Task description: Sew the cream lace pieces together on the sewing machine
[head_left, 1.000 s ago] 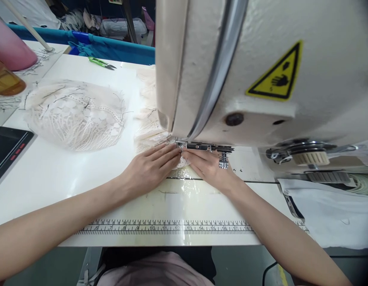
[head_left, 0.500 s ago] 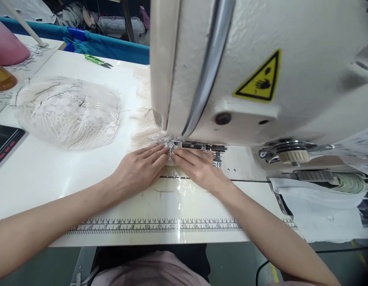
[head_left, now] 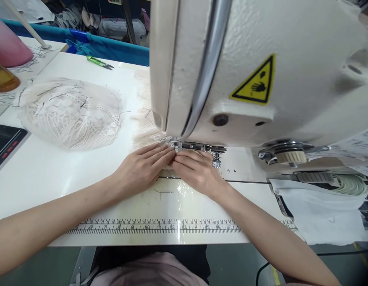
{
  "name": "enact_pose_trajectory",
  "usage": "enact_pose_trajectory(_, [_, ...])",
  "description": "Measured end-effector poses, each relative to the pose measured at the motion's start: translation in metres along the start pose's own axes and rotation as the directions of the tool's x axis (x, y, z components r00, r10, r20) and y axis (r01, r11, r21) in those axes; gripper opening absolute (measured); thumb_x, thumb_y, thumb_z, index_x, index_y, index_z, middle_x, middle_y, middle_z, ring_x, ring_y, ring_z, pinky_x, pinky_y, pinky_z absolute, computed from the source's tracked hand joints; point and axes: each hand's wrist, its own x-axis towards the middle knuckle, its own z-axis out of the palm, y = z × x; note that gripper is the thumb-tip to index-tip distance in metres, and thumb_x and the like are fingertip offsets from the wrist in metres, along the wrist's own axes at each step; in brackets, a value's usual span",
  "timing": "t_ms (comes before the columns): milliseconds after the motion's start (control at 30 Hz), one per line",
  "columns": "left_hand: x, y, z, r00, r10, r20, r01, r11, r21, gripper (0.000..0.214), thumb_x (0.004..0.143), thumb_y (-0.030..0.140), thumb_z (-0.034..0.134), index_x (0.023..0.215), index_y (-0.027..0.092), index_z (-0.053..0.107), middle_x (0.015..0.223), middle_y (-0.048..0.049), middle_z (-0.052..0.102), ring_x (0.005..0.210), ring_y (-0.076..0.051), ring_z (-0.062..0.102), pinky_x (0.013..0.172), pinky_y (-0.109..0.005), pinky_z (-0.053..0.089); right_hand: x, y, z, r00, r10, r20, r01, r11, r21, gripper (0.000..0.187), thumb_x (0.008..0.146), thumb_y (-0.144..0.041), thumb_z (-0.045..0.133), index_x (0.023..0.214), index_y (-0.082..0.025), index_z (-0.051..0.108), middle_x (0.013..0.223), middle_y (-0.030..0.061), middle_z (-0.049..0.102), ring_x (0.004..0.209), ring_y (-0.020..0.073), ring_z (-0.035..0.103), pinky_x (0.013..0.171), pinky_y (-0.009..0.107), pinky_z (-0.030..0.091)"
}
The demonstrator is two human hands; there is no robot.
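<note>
Cream lace fabric (head_left: 148,133) lies under the head of a sewing machine (head_left: 172,71), its near end mostly covered by my fingers. My left hand (head_left: 145,161) rests palm down on it, fingers stretched out toward the presser foot (head_left: 175,143). From the other side my right hand (head_left: 194,169) has its fingers pressed together on the lace edge, just below a metal attachment (head_left: 198,147) with a spring screw. The fingertips of both hands meet close in front of the foot. My right thumb is hidden.
A lace piece (head_left: 70,115) with loose dark threads lies on the left. Behind it are green thread snips (head_left: 99,62). A black panel (head_left: 6,145) and a pink cone (head_left: 11,43) stand far left. A ruler strip (head_left: 154,226) runs along the front edge; white cloth (head_left: 318,214) lies right.
My right fingers have shifted slightly left and closed up against my left fingertips, covering more of the lace edge. My left hand has moved only slightly.
</note>
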Motion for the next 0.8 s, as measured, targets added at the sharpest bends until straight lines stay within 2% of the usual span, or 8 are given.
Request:
enact_pose_trajectory(267, [-0.0034, -0.0055, 0.0019, 1.000, -0.008, 0.023, 0.008, 0.999, 0.032, 0.035, 0.093, 0.013, 0.042, 0.122, 0.005, 0.060, 0.122, -0.0136, 0.066, 0.115, -0.025, 0.063, 0.103, -0.043, 0.051, 0.0029, -0.0031, -0.0033, 0.999, -0.042, 0.017, 0.042, 0.999, 0.014, 0.026, 0.090, -0.005, 0.053, 0.107, -0.022, 0.063, 0.103, -0.0063, 0.073, 0.098, 0.0092, 0.065, 0.098, 0.029, 0.048])
enact_pose_trajectory(433, [-0.0016, -0.0051, 0.0008, 1.000, -0.020, 0.005, 0.020, 0.998, 0.053, 0.035, 0.093, 0.013, 0.043, 0.121, 0.005, 0.061, 0.121, -0.0128, 0.067, 0.115, -0.025, 0.063, 0.101, -0.041, 0.052, 0.0039, -0.0017, -0.0028, 0.999, -0.028, 0.028, 0.028, 1.000, -0.010, 0.024, 0.090, -0.006, 0.053, 0.105, -0.023, 0.063, 0.108, -0.0056, 0.072, 0.098, 0.0098, 0.064, 0.093, 0.028, 0.051])
enact_pose_trajectory(633, [-0.0012, -0.0036, 0.0020, 0.999, -0.034, -0.009, 0.034, 0.997, 0.075, 0.036, 0.094, 0.018, 0.043, 0.122, 0.005, 0.061, 0.121, -0.0123, 0.067, 0.116, -0.025, 0.062, 0.102, -0.040, 0.051, 0.0028, 0.0022, -0.0010, 0.999, -0.049, 0.001, 0.049, 0.999, -0.001, 0.022, 0.090, -0.005, 0.054, 0.103, -0.020, 0.064, 0.108, -0.0029, 0.072, 0.107, 0.0102, 0.063, 0.086, 0.025, 0.050])
enact_pose_trajectory(800, [-0.0016, -0.0026, 0.0031, 0.998, -0.056, -0.014, 0.056, 0.996, 0.062, 0.036, 0.093, 0.020, 0.046, 0.124, 0.008, 0.061, 0.123, -0.0115, 0.066, 0.117, -0.026, 0.061, 0.103, -0.041, 0.050, -0.0003, 0.0025, -0.0003, 1.000, -0.006, -0.003, 0.006, 1.000, 0.015, 0.025, 0.089, -0.003, 0.052, 0.103, -0.020, 0.065, 0.110, -0.0007, 0.072, 0.108, 0.0115, 0.063, 0.091, 0.026, 0.049])
